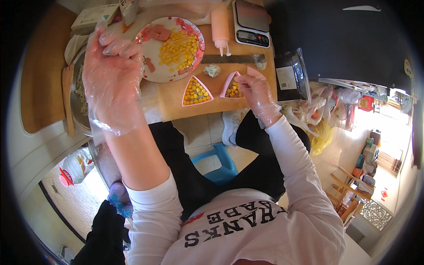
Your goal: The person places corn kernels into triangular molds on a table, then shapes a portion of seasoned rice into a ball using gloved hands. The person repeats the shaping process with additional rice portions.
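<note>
My left hand [114, 71], in a clear plastic glove, is raised over the left of the table beside the floral plate [150, 74]; its fingers are partly curled and nothing shows in them. The plate holds corn kernels [180, 48] and pink slices [160, 33]. My gloved right hand [256, 91] has its fingertips together at a pink triangular mold [228, 86] with corn inside; whether they grip its rim or a kernel cannot be told. A pink piece [256, 73] lies beyond that hand. Another pink triangular mold [183, 99] with corn stands to the left, near a rice clump [212, 70].
Behind lie a dark seaweed strip [228, 59] with rice at one end, a squeeze bottle [220, 25] of orange sauce and a kitchen scale [252, 20]. A metal bowl [78, 112] of rice and a wooden utensil [68, 99] are left. A black packet [291, 78] lies right.
</note>
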`<state>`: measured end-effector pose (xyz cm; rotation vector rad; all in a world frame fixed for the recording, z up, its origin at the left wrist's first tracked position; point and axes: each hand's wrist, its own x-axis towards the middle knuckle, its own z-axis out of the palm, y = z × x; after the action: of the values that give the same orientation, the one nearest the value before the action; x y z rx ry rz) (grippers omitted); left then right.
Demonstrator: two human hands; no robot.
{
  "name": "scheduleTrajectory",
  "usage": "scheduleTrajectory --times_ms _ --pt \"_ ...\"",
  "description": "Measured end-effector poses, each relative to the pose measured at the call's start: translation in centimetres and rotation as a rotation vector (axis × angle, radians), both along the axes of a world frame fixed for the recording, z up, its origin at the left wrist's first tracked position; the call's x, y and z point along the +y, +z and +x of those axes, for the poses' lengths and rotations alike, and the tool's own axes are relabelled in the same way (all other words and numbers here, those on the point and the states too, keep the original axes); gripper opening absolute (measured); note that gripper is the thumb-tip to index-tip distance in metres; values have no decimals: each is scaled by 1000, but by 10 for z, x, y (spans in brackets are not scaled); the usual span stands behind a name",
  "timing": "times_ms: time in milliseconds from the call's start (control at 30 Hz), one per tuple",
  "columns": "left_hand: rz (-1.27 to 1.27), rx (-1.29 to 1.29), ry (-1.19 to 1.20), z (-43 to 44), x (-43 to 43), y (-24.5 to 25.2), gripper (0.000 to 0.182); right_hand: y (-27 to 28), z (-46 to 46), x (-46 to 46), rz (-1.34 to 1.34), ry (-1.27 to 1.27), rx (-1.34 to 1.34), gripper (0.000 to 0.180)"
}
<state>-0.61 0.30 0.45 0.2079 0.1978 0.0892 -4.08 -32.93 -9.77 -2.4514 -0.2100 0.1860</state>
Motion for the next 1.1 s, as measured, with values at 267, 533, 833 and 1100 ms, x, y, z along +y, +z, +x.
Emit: scheduleTrajectory --times_ms 267,533,833,1100 --pt "7 39 -7 2 0 1 12 -9 0 -6 363 -171 178 18" --pt "5 39 -18 5 -8 1 12 -3 -2 -14 631 -300 389 19" --pt "-11 69 -39 11 -20 -1 10 -10 -20 -10 178 3 -93 30" --pt "10 51 -58 13 -28 -1 11 -13 -20 -8 158 -32 -130 40"
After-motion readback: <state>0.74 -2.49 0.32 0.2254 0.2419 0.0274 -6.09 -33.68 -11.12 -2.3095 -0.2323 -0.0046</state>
